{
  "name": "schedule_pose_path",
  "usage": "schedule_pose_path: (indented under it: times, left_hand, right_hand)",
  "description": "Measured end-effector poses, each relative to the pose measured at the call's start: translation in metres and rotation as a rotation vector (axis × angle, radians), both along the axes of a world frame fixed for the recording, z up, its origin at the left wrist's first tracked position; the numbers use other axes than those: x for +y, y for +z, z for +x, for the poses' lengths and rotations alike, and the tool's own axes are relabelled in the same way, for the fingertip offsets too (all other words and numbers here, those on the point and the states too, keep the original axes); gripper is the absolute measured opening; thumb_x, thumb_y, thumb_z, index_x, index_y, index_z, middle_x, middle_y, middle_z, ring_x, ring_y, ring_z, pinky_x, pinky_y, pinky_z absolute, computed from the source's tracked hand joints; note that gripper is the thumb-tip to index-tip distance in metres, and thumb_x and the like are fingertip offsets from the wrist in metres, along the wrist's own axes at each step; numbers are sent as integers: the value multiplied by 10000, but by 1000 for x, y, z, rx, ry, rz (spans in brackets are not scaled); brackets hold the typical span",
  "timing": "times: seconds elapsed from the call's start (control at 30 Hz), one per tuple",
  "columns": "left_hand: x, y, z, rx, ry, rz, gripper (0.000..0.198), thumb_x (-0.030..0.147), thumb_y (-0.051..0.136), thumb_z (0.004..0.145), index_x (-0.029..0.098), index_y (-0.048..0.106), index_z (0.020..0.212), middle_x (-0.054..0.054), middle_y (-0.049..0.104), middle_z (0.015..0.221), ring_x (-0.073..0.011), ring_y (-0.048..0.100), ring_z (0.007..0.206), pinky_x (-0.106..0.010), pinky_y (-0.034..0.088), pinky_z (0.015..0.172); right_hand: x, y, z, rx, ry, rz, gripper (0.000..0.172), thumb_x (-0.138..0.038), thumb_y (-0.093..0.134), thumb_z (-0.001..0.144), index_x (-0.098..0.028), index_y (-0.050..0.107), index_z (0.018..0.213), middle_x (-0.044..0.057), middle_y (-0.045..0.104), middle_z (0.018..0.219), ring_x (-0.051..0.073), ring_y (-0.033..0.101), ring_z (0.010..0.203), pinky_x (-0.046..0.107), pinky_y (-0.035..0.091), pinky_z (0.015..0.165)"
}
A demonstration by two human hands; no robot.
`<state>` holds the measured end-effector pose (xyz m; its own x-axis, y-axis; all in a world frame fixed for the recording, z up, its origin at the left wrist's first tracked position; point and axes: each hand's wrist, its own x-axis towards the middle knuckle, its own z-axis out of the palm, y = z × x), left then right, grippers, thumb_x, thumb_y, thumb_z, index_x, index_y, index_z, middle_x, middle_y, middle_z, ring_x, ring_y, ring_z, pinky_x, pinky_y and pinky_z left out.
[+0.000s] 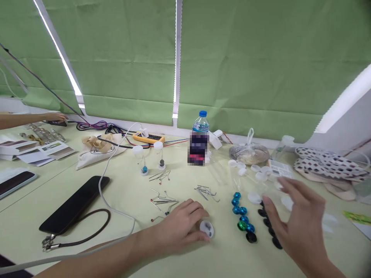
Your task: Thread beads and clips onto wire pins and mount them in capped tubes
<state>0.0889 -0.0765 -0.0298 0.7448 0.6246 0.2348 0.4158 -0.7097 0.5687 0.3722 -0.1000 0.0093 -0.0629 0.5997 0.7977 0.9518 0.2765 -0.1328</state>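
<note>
My left hand (185, 222) rests on the table with thumb and fingers closed round the edge of a small white round cap (206, 229), which has dark marks inside. My right hand (301, 220) is raised over the right side, its thumb and fingers apart with nothing between them. Beneath and beside it runs a row of black round pieces (267, 222). Between the hands lies a zigzag of shiny blue pieces (239, 210) with one green piece (241, 225) and a black one (251, 237) at the near end. White caps (254, 198) lie beyond my right fingers.
Thin metal rods (206, 192) lie mid-table, with more bent wires (162, 201) to their left. Further back stand a water bottle (200, 131) and two small capped stands (144, 169). A phone (75, 204) and white cable (104, 193) lie left. Another person's hand (56, 117) reaches in far left.
</note>
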Motion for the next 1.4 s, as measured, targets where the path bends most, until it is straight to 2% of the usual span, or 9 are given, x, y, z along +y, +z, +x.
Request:
schedule_pose_path:
  times: [0.1,0.2,0.33,0.5,0.67,0.8,0.97,1.17,1.4]
  left_hand:
    - [3,0,-1,2,55,60,281,380,467,971,194,564,1157,-81,611,1100,-216,538,1031,-325,465,907]
    - [11,-3,-6,43,155,185,207,242,408,991,177,579,1087,-79,616,1050,-213,530,990,-339,469,880]
    - [30,1,-18,270,286,396,230,67,395,938,162,604,956,-93,607,949,-230,516,898,-361,464,798]
    - [53,24,-43,512,437,429,311,-78,385,814,115,619,885,-150,604,943,-280,502,916,-402,437,783]
    - [62,37,-68,546,356,332,279,-80,459,783,157,601,744,-80,616,803,-230,549,841,-306,409,656]
    - [64,29,-73,544,268,291,196,-12,549,787,169,581,720,-53,613,790,-206,568,815,-283,393,632]
    - [65,16,-69,529,254,297,252,-55,466,793,171,545,712,-51,591,756,-195,552,774,-275,361,595]
    - [63,11,-64,485,257,303,242,-46,436,811,169,528,750,-50,597,765,-196,536,742,-282,363,613]
    - [59,5,-50,365,281,300,213,1,422,863,180,513,792,-38,590,787,-190,515,751,-280,376,636]
  right_hand:
    - [-8,-8,-11,-199,232,-45,400,-165,510,937,-203,468,1333,167,563,1153,323,575,1066,490,486,889]
    - [-13,-18,-24,-387,449,-91,291,-70,491,914,-171,585,1170,137,652,1025,279,627,947,436,497,813]
    - [-18,-28,-46,-510,555,-192,228,-111,449,961,-164,640,1072,90,708,927,240,663,838,399,504,760]
    - [-25,-38,-66,-482,511,-281,471,-422,287,1034,-111,581,1231,137,723,1016,277,691,879,432,544,757]
    - [-27,-55,-74,-428,468,-272,478,-389,237,1046,-125,554,1287,123,725,1072,253,699,896,393,572,737]
    - [-27,-63,-78,-389,479,-286,416,-302,246,1050,-146,557,1277,107,729,1059,234,697,899,377,577,754]
    - [-28,-52,-78,-395,523,-337,466,-403,217,1046,-147,514,1298,107,728,1067,236,704,906,379,587,752]
    - [-22,-38,-65,-357,450,-311,416,-406,314,1034,-141,495,1298,121,723,1076,244,704,934,381,577,786]
    - [-5,-31,-26,-246,288,-311,292,-328,379,1015,-186,553,1201,102,710,1074,272,673,978,435,530,848]
